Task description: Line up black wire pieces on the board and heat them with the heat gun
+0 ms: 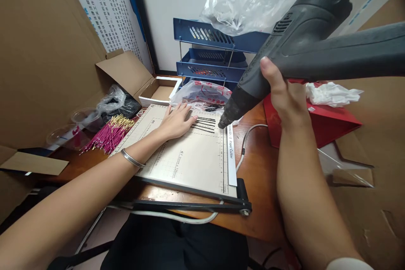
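Note:
A dark grey heat gun [291,42] is gripped in my right hand [283,90]. Its nozzle points down to the left, close to the right ends of several thin black strips [204,125], perhaps tubing. Those strips lie side by side on the cream board of a paper cutter [199,160]. My left hand [177,122] rests flat there with its fingers spread, its fingertips and thumb at the strips' left ends. Whether it presses on them is hidden. The cutter's black arm [190,206] lies along the near edge.
Pink wires with gold ends [110,134] are heaped left of the board. Behind stand an open cardboard box [160,89], a plastic bag [202,93] and blue tiered trays [209,69]. A red box [294,122] sits right, beyond a grey cable [245,147].

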